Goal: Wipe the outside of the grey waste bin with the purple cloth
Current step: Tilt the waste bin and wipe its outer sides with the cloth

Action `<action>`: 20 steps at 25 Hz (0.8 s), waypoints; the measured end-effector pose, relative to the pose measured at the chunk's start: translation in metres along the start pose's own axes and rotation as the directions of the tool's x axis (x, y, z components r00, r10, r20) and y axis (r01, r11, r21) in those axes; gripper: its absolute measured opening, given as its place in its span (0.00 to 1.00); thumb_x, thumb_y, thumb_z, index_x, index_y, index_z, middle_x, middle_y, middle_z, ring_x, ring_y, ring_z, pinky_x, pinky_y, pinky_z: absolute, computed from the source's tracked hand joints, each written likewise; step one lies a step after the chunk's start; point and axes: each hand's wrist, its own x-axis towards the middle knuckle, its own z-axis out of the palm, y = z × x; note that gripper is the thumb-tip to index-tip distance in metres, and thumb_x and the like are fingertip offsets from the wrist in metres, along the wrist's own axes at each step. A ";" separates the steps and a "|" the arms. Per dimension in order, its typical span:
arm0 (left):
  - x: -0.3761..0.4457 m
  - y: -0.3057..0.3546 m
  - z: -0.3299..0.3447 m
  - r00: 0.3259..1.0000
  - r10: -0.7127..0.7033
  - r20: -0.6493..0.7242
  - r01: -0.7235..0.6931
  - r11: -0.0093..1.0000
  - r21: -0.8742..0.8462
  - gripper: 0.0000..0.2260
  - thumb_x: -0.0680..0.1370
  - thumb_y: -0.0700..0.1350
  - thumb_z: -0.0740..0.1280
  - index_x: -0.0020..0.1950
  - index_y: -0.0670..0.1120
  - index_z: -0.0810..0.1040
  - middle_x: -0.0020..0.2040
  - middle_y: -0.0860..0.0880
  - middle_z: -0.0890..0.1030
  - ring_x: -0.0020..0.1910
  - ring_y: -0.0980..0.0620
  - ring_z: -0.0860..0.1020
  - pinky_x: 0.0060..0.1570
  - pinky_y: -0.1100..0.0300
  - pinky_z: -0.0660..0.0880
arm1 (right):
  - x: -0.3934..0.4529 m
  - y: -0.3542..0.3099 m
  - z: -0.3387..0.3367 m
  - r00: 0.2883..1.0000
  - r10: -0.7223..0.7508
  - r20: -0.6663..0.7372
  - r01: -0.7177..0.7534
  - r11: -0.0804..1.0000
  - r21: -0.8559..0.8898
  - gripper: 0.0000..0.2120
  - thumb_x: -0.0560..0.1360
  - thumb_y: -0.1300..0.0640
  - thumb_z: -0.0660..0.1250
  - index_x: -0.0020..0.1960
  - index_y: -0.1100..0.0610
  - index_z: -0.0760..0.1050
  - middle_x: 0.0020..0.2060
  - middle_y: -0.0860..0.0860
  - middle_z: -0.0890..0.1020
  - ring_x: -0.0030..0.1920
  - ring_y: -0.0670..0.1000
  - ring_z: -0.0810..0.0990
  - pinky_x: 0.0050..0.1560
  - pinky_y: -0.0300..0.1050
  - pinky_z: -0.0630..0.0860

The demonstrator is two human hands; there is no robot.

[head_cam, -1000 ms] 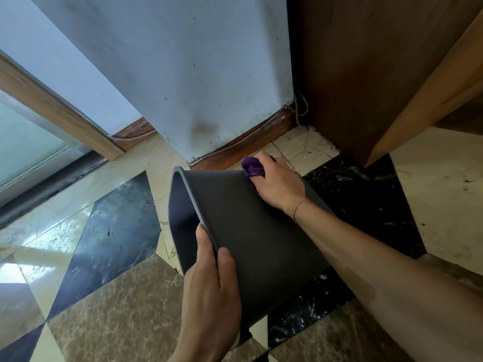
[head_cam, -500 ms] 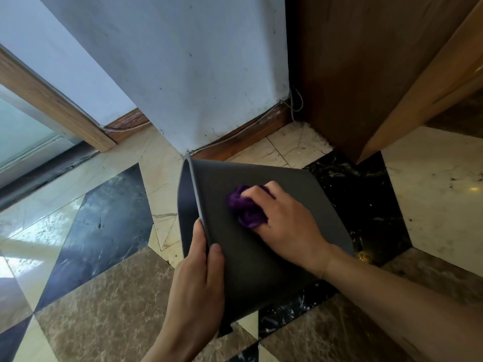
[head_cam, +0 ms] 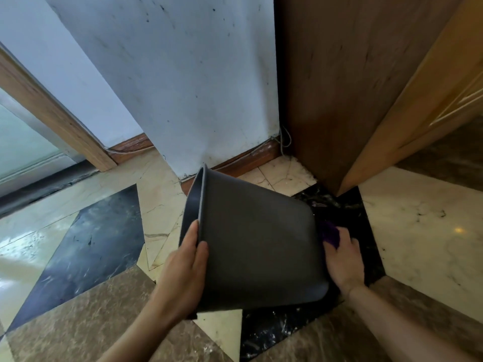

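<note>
the left hand [head_cam: 187,267] clamps the rim of the grey plastic waste bin [head_cam: 258,249], thumb outside, fingers hidden inside; the right hand [head_cam: 343,262] presses the bunched purple cloth [head_cam: 330,233] against the bin's base end, right of centre frame. the bin lies tipped at centre. it looks light, stiff and smooth, so the rim seems the surest hold. below is glossy patterned marble floor [head_cam: 78,246]; a scuffed white wall [head_cam: 183,87] and wooden cabinet [head_cam: 339,87] fill the upper frame.

Floor [head_cam: 78,246]: polished marble tiles in cream, black and brown, laid in diagonal pattern. Wooden cabinet [head_cam: 339,100] stands at far right corner; wood skirting [head_cam: 251,159] with thin cable along far edge.
</note>
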 end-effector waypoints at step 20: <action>0.215 0.110 0.029 0.999 -0.049 0.020 0.025 0.770 0.638 0.33 0.73 0.73 0.51 0.50 0.45 0.77 0.57 0.42 0.80 0.54 0.40 0.78 0.47 0.53 0.73 | -0.010 -0.008 -0.021 1.000 0.023 0.014 -0.025 0.969 0.248 0.16 0.79 0.51 0.63 0.67 0.44 0.69 0.58 0.52 0.73 0.53 0.59 0.76 0.50 0.50 0.72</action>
